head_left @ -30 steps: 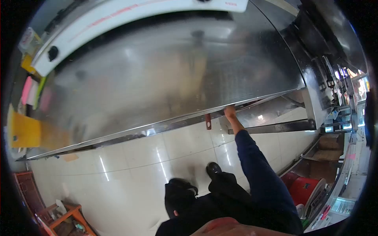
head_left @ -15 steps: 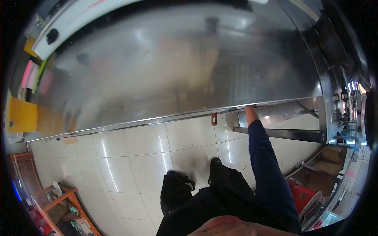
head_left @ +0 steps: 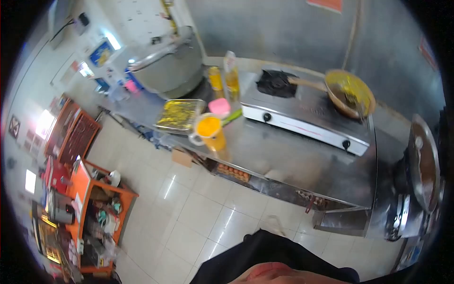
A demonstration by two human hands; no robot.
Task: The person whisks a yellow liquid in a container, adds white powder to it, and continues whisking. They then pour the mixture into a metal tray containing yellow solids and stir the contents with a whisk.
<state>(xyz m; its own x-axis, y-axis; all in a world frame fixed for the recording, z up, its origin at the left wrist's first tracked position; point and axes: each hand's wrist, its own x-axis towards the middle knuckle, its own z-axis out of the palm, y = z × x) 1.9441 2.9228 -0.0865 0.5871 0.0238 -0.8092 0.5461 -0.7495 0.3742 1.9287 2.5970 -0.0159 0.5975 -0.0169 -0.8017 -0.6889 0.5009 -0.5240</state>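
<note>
Neither of my hands shows in this view; only my dark clothing [head_left: 265,258] is at the bottom edge. In front of me stands a steel counter [head_left: 283,161]. On it is a two-burner gas stove [head_left: 302,128], and a pan [head_left: 350,94] with yellow residue sits on its right burner. A yellow jug [head_left: 210,131] with a white handle stands near the counter's front edge. Behind it lie a rectangular tray [head_left: 179,116] with yellow bits on it and a pink item [head_left: 219,106].
A large grey pot [head_left: 168,71] and two yellow bottles [head_left: 231,75] stand at the back. Eggs [head_left: 233,172] sit on a shelf under the counter. A wok [head_left: 423,163] is at the right. An orange shelf unit [head_left: 85,189] stands left on the tiled floor.
My view has swung up and left, bringing the stove, jug and tray into sight. My right arm, which reached under the counter edge, is out of view.
</note>
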